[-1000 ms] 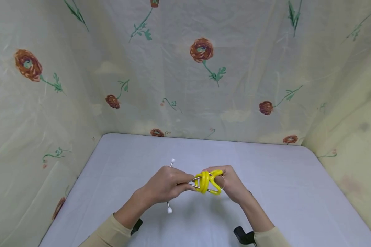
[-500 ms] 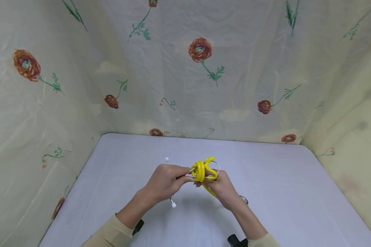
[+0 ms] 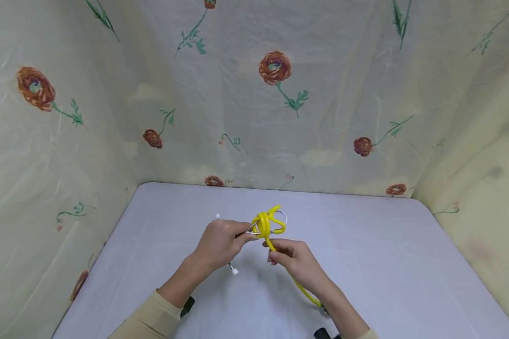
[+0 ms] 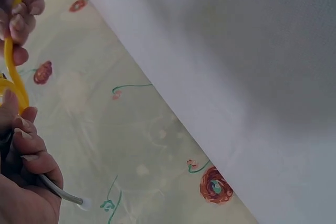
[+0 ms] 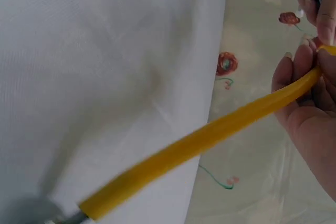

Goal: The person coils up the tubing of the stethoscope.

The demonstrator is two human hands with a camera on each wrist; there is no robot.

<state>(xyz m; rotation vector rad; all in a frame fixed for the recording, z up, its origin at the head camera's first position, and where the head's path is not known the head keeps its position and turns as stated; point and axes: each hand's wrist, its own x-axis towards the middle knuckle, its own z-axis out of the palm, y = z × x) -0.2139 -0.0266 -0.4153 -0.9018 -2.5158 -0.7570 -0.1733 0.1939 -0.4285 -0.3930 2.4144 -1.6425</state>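
My left hand [image 3: 221, 241] grips a metal wire frame, whose white-tipped ends [image 3: 234, 271] stick out on either side of the fist. Around the frame's prongs winds a thick yellow cord [image 3: 261, 226] in a tight coil, with a loop and a thin metal ring [image 3: 285, 216] beyond it. Just below the coil, my right hand [image 3: 298, 262] pinches the cord's loose length between thumb and fingers. That length runs down under the right wrist to a metal end [image 3: 324, 311]. In the right wrist view the yellow tail [image 5: 194, 141] hangs from the fingers. The palm hides part of the frame.
A white-covered table [image 3: 365, 254] lies under both hands. Flower-printed sheeting [image 3: 322, 94] encloses its back and sides. Black wrist mounts [image 3: 321, 333] show near both sleeves.
Both hands shifted; the coil moved left and up. My right hand left the looped end, moved below the coil and now holds the loose cord, which has come into sight.
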